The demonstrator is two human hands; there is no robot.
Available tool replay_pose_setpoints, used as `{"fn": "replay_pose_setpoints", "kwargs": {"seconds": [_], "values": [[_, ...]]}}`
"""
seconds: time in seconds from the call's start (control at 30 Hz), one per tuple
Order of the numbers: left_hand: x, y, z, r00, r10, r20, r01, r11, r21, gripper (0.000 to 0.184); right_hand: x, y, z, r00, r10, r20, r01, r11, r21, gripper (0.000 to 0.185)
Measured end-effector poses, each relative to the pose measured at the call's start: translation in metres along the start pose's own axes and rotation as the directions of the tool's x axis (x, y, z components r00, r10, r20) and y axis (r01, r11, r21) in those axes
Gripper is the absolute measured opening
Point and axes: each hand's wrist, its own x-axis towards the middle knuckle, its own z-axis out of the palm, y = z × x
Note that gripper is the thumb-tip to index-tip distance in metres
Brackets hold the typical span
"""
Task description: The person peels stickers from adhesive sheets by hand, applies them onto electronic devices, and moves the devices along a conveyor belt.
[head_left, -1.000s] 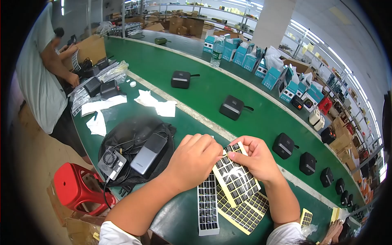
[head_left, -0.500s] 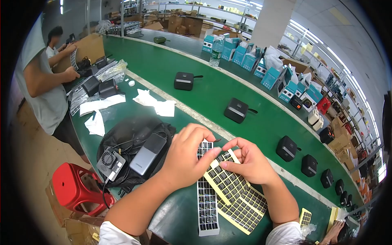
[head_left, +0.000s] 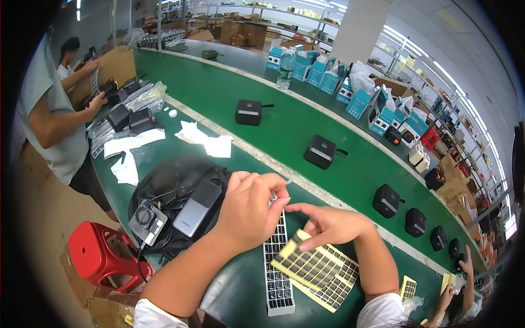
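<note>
My left hand is closed in a pinch, and a small sliver like a sticker sticks out at its fingertips. My right hand grips the top corner of a yellow label sheet with rows of dark rectangles, between thumb and fingers; motion blurs the sheet. Partly under it lies a second yellow label sheet. A white strip of black labels runs lengthwise below my left hand, on the green table.
Left of my hands, a black mesh bag carries a grey power bank, cables and a small fan device. Several black boxy devices stand on the green belt. A red stool and co-workers are at the sides.
My hands have moved apart; the right has dropped slightly, tilting the yellow sheet, and the left pinches its sliver higher. At the far right a co-worker's hand has reached up to a black device.
</note>
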Motion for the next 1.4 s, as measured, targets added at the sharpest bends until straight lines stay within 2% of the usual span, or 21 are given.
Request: {"fn": "replay_pose_setpoints", "kwargs": {"seconds": [0.03,0.1,0.13,0.17,0.2,0.27,0.3,0.37,0.4,0.47,0.5,0.57,0.6,0.63,0.7,0.77,0.83,0.9,0.97,1.2,1.4], "values": [[0.001,0.001,-0.001,1.000,0.009,-0.001,-0.009,1.000,-0.005,0.037,-0.006,-0.004,-0.007,0.996,0.007,-0.094,-0.011,0.999,-0.048,0.096],[0.001,0.005,-0.002,0.960,-0.281,0.015,0.273,0.915,-0.296,0.039,-0.008,0.008,-0.041,0.887,0.044,-0.460,-0.135,0.977,-0.166,0.106],[0.001,0.004,-0.003,0.959,-0.284,0.020,0.275,0.907,-0.317,0.041,-0.002,0.024,-0.061,0.744,-0.039,-0.667,-0.140,0.967,-0.213,0.112],[0.000,0.002,-0.002,0.959,-0.283,0.017,0.273,0.905,-0.325,0.041,0.007,0.049,-0.078,0.552,-0.133,-0.823,-0.156,0.953,-0.259,0.119],[-0.001,0.000,-0.001,0.955,-0.293,0.039,0.286,0.884,-0.369,0.041,0.016,0.080,-0.092,0.550,-0.135,-0.824,-0.163,0.951,-0.264,0.119],[0.000,0.000,-0.001,0.933,-0.350,0.089,0.347,0.801,-0.487,0.043,0.035,0.134,-0.118,0.397,-0.449,-0.801,-0.214,0.803,-0.556,0.123],[0.002,-0.001,-0.001,0.934,-0.347,0.081,0.342,0.806,-0.484,0.043,0.041,0.148,-0.121,0.466,-0.275,-0.841,-0.066,0.937,-0.343,0.125],[0.001,-0.002,0.001,0.900,-0.415,0.131,0.414,0.724,-0.552,0.038,0.060,0.186,-0.127,0.439,-0.254,-0.862,0.131,0.967,-0.218,0.116],[0.001,-0.001,0.002,0.896,-0.425,0.132,0.423,0.722,-0.547,0.038,0.060,0.179,-0.125,0.449,-0.250,-0.858,0.134,0.968,-0.212,0.116],[0.001,0.001,0.006,0.863,-0.490,0.125,0.442,0.611,-0.657,0.036,0.047,0.141,-0.109,0.395,-0.183,-0.900,-0.050,0.974,-0.220,0.104],[0.000,0.002,0.008,0.860,-0.494,0.127,0.448,0.613,-0.650,0.036,0.046,0.130,-0.102,0.399,-0.182,-0.899,-0.043,0.975,-0.217,0.104],[0.000,0.004,0.009,0.846,-0.531,0.037,0.410,0.605,-0.683,0.035,0.048,0.105,-0.086,0.564,-0.079,-0.822,0.305,0.945,0.119,0.096],[0.001,0.008,0.009,0.827,-0.562,0.026,0.407,0.565,-0.718,0.039,0.047,0.080,-0.070,0.600,-0.088,-0.795,0.399,0.894,0.203,0.093],[0.002,0.012,0.007,0.823,-0.568,0.021,0.416,0.576,-0.704,0.039,0.048,0.057,-0.055,0.610,-0.095,-0.786,0.411,0.887,0.211,0.093],[0.002,0.020,0.002,0.812,-0.584,0.013,0.395,0.532,-0.749,0.042,0.047,0.018,-0.025,0.661,-0.245,-0.710,0.570,0.779,0.261,0.098],[0.000,0.025,-0.002,0.824,-0.567,-0.002,0.400,0.584,-0.707,0.043,0.039,-0.014,0.002,0.676,-0.279,-0.682,0.580,0.772,0.259,0.099],[-0.001,0.029,-0.005,0.911,-0.385,-0.147,0.251,0.801,-0.543,0.044,0.032,-0.029,0.015,0.686,-0.305,-0.661,0.584,0.773,0.249,0.100],[-0.001,0.029,-0.006,0.927,-0.323,-0.190,0.192,0.844,-0.501,0.046,0.024,-0.036,0.023,0.718,-0.224,-0.659,0.546,0.768,0.334,0.102],[0.000,0.032,-0.010,0.947,-0.239,-0.214,0.149,0.919,-0.365,0.048,0.019,-0.040,0.027,0.720,-0.208,-0.662,0.545,0.760,0.353,0.103],[0.000,0.038,-0.014,0.943,-0.210,-0.258,0.160,0.966,-0.202,0.052,0.015,-0.049,0.034,0.723,-0.181,-0.667,0.536,0.756,0.376,0.104],[-0.004,0.036,-0.010,0.937,-0.209,-0.280,0.138,0.957,-0.254,0.054,0.011,-0.054,0.037,0.724,-0.158,-0.671,0.523,0.760,0.386,0.105]]}}
